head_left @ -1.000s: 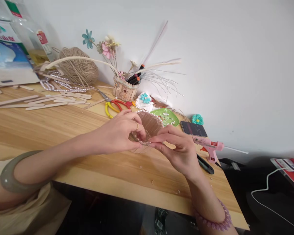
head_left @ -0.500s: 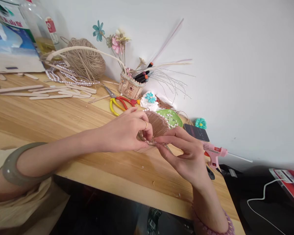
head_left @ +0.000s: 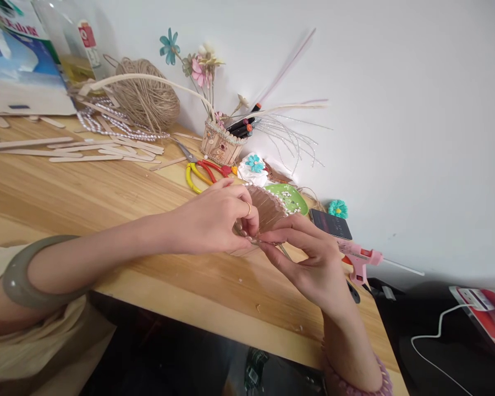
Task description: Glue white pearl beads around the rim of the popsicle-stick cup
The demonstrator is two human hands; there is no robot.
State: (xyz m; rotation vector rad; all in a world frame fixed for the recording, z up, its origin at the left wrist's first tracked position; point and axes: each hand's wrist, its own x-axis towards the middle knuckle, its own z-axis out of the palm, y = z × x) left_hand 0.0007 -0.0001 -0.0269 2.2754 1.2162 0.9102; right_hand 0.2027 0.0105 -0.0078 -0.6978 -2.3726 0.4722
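Observation:
A small brown wooden-stick basket (head_left: 266,206) with white beads along its rim stands tilted between my hands. My left hand (head_left: 226,217), wearing a ring, is closed over the near-left rim, its fingertips bent inside. My right hand (head_left: 309,253) pinches a bead string at the near rim, thumb below and forefinger above. The two sets of fingertips almost meet there and hide most of the string. Right behind the basket lies a green dish (head_left: 292,199) of small white beads.
Scissors (head_left: 196,165), a decorated pen holder (head_left: 220,144) and a white flower (head_left: 251,169) stand behind my left hand. To the right are a phone (head_left: 330,224) and a pink glue gun (head_left: 359,258). Loose craft sticks (head_left: 86,158) and a twine ball (head_left: 146,99) lie at left.
Both hands keep nearly the same grip at the rim, with only slight finger movement. The whole view has shifted a little.

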